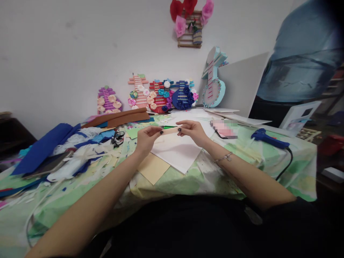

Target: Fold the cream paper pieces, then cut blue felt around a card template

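Between my two hands a short cream paper strip [170, 131] is stretched level above the table. My left hand [148, 139] pinches its left end between thumb and fingers. The other end is pinched by my right hand [194, 133], with a bracelet on that wrist. Beneath them lies a white sheet of paper [180, 157], and a cream square of paper [153, 169] sticks out from under its left side. A green pen-like item [168, 127] shows just behind the strip, partly hidden by it.
A blue glue gun [270, 139] with a black cord lies right, near a phone-like item [224, 129]. Blue sheets [45, 147], brown sheets [118, 118] and white scraps pile up left. Several decorated paper guitars [158, 95] stand against the wall. A large water bottle [301, 57] rises at right.
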Demonstrator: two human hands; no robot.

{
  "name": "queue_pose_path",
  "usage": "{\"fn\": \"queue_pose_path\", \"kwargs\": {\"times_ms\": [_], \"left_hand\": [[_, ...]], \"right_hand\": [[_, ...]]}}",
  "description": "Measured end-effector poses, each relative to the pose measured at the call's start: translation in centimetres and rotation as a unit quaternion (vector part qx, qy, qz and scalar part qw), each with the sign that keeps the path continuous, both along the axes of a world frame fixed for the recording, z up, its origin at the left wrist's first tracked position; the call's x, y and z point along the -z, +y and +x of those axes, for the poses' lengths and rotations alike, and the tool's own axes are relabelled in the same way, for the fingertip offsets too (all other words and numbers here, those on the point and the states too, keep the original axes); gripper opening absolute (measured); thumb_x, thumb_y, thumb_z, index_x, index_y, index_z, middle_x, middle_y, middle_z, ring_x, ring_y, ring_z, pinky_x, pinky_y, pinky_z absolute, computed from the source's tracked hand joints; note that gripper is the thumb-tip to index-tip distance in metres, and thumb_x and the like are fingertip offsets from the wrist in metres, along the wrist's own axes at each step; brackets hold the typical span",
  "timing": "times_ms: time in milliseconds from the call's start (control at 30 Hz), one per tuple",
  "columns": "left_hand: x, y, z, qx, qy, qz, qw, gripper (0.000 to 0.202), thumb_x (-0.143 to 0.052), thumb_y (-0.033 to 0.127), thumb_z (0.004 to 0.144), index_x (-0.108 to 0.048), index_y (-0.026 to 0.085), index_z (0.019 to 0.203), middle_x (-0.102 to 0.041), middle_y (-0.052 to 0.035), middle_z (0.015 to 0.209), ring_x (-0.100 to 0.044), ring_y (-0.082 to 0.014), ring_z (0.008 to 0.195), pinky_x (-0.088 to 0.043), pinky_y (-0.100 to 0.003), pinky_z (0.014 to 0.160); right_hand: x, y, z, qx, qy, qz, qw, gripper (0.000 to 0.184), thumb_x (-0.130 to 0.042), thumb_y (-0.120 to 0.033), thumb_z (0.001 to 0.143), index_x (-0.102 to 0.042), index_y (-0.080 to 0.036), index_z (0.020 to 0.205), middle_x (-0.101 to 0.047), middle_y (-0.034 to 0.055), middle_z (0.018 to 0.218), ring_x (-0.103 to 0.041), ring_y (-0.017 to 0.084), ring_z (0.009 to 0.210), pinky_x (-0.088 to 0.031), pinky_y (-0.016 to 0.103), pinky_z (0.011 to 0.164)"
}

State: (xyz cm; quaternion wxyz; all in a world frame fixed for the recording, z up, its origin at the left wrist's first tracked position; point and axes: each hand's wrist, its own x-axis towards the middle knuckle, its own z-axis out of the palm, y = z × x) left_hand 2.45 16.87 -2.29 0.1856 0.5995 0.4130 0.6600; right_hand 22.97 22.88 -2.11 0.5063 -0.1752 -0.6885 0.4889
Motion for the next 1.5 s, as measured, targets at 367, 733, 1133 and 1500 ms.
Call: {"fn": "queue_pose_path", "kwargs": {"times_ms": [367, 733, 1133, 1500], "left_hand": [[0.0, 0.0, -0.1, 0.023, 0.017, -0.026, 0.999, 0.026, -0.08, 0.031, 0.058, -0.071, 0.015, 0.077, -0.072, -0.0063, 0.079, -0.067, -0.0184, 0.074, -0.054, -0.029, 0.067], [0.2, -0.4, 0.3, 0.096, 0.076, -0.115, 0.986, 0.03, -0.08, 0.037, 0.058, -0.073, 0.014, 0.075, -0.073, -0.0079, 0.072, -0.066, -0.0183, 0.063, -0.054, -0.029, 0.062], [0.7, -0.9, 0.6, 0.157, 0.193, -0.186, 0.95, 0.028, -0.072, 0.042, 0.068, -0.075, 0.014, 0.07, -0.069, -0.0047, 0.06, -0.056, -0.0117, 0.049, -0.037, -0.019, 0.042], [0.6, -0.4, 0.5, 0.076, 0.142, -0.093, 0.983, 0.019, -0.068, 0.028, 0.067, -0.071, 0.016, 0.082, -0.07, -0.0041, 0.068, -0.063, -0.0154, 0.06, -0.048, -0.025, 0.056]], "right_hand": [[0.3, 0.5, -0.1, 0.04, -0.056, 0.032, 0.997, 0.026, -0.073, -0.03, 0.065, -0.072, -0.013, 0.085, -0.069, 0.0035, 0.066, -0.065, 0.015, 0.063, -0.052, 0.025, 0.058], [0.4, 0.2, -0.2, 0.015, -0.136, 0.081, 0.987, 0.014, -0.069, -0.024, 0.064, -0.067, -0.015, 0.074, -0.069, 0.0017, 0.068, -0.063, 0.013, 0.064, -0.047, 0.023, 0.061], [0.4, -0.3, -0.2, -0.044, -0.218, 0.174, 0.959, 0.019, -0.064, -0.023, 0.07, -0.071, -0.014, 0.085, -0.071, 0.0049, 0.083, -0.064, 0.016, 0.077, -0.048, 0.026, 0.068], [0.4, 0.0, -0.3, 0.03, -0.233, 0.192, 0.953, 0.02, -0.059, -0.021, 0.072, -0.075, -0.015, 0.083, -0.071, 0.0013, 0.07, -0.058, 0.012, 0.06, -0.04, 0.021, 0.056]]}}
